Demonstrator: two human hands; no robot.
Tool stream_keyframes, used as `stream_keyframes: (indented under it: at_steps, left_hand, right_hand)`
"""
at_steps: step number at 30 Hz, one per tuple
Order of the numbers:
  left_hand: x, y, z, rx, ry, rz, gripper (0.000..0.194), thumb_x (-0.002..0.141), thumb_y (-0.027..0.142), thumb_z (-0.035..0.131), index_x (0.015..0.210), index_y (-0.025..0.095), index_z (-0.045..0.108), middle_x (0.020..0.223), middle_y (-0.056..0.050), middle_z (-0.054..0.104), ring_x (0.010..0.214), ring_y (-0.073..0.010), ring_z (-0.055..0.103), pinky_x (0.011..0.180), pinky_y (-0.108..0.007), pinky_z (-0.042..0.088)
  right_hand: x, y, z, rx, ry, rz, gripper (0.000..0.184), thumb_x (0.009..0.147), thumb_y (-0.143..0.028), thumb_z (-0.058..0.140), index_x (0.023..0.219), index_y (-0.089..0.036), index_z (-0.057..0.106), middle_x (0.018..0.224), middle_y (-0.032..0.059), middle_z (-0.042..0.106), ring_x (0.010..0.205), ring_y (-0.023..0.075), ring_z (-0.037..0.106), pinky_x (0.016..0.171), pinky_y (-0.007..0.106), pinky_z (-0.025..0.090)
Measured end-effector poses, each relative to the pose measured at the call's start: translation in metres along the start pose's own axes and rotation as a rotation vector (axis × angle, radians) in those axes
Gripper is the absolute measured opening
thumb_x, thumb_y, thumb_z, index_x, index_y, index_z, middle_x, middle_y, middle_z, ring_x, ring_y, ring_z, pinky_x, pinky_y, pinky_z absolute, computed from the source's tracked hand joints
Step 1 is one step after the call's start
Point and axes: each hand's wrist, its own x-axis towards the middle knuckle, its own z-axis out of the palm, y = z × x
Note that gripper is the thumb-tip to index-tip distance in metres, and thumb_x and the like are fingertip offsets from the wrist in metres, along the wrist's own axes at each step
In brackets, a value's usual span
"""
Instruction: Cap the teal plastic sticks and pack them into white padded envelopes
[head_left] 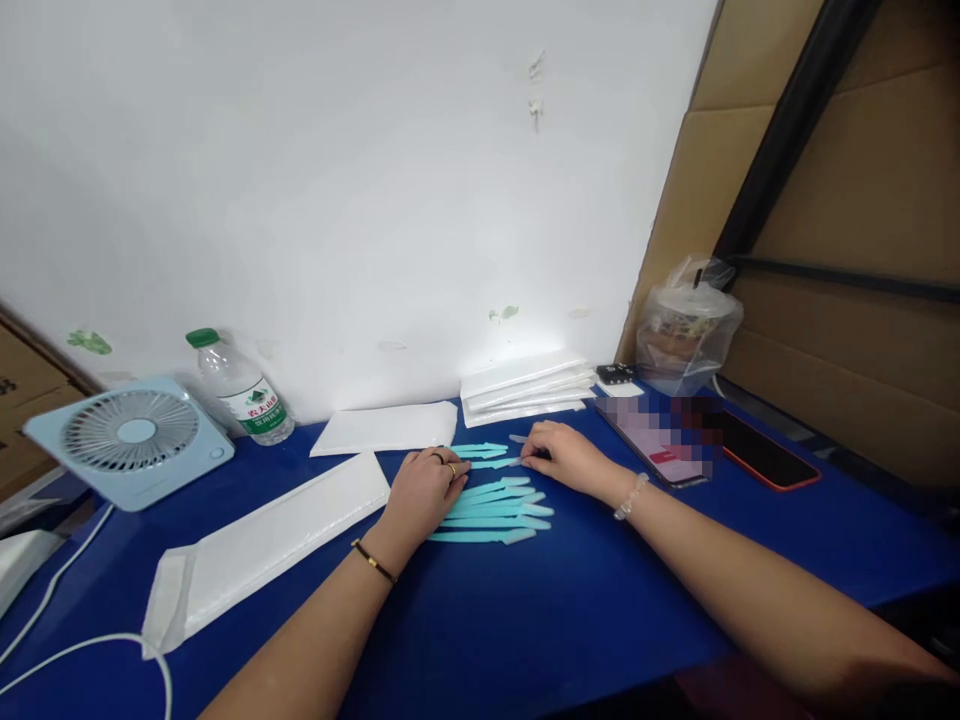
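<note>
Several teal eyebrow razors [491, 521] with pale, clear-looking covers over their blade ends lie side by side on the blue table, tips pointing right. My left hand [426, 492] rests over their handle ends, its fingers curled at the handle of one razor [487, 464] in the upper part of the row. At that razor's tip, the thumb and fingers of my right hand [568, 459] are pinched together on the pale blade cover. A small clear piece [517, 438] sits just beyond the right fingertips. Another teal razor [484, 450] lies slightly farther back.
White padded envelopes lie left [285, 545], behind [382, 428] and in a stack [525, 385] by the wall. A blue fan [135, 440], its cable and a water bottle [251, 390] stand left. Two phones [761, 450] and a bagged drink cup [690, 330] are right.
</note>
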Motion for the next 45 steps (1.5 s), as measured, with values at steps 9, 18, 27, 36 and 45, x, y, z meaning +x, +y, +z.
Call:
stream_keyframes:
  at_steps: [9,18,27,36,45]
  left_hand:
    - [-0.003,0.012,-0.002,-0.072,-0.039,0.049,0.033,0.09,0.03,0.043,0.116,0.024,0.062,0.105,-0.006,0.064,0.098,-0.0201,0.056,0.086,-0.033,0.046]
    - [-0.002,0.005,0.002,0.007,0.038,-0.026,0.032,0.093,0.033,0.039,0.117,0.023,0.059,0.11,-0.007,0.06,0.109,-0.0226,0.048,0.088,-0.037,0.041]
    - [-0.003,-0.003,0.004,-0.011,0.059,-0.115,0.03,0.092,0.028,0.041,0.117,0.024,0.057,0.106,-0.006,0.06,0.102,-0.0212,0.051,0.083,-0.035,0.041]
    - [-0.001,-0.006,0.007,-0.198,0.021,-0.201,0.016,0.086,0.028,0.049,0.093,0.022,0.062,0.1,-0.005,0.062,0.1,-0.0225,0.051,0.083,-0.035,0.042]
    - [-0.001,-0.003,0.0,-0.292,0.073,-0.23,0.017,0.088,0.023,0.043,0.084,0.02,0.059,0.09,-0.005,0.063,0.09,-0.0205,0.055,0.077,-0.032,0.042]
  right_hand:
    - [-0.001,-0.006,0.007,0.103,-0.024,-0.013,0.018,0.087,-0.027,0.056,0.082,-0.019,0.071,0.078,0.0025,0.062,0.068,0.013,0.06,0.063,0.024,0.045]
    - [0.006,0.005,0.003,-0.238,0.046,0.039,0.021,0.089,-0.03,0.051,0.094,-0.021,0.069,0.097,0.0064,0.062,0.095,0.0213,0.053,0.083,0.035,0.04]
    - [0.003,-0.001,0.009,-0.334,0.086,-0.066,0.016,0.087,-0.016,0.047,0.083,-0.018,0.062,0.086,0.005,0.061,0.083,0.018,0.054,0.077,0.031,0.036]
    - [0.003,0.004,0.016,-0.336,0.107,-0.07,0.013,0.085,-0.014,0.047,0.079,-0.017,0.059,0.075,0.0047,0.061,0.076,0.0184,0.054,0.075,0.031,0.037]
    - [0.0,-0.002,0.003,0.402,0.101,0.214,0.021,0.086,-0.032,0.05,0.091,-0.019,0.064,0.072,0.0011,0.063,0.066,0.0142,0.056,0.062,0.026,0.043]
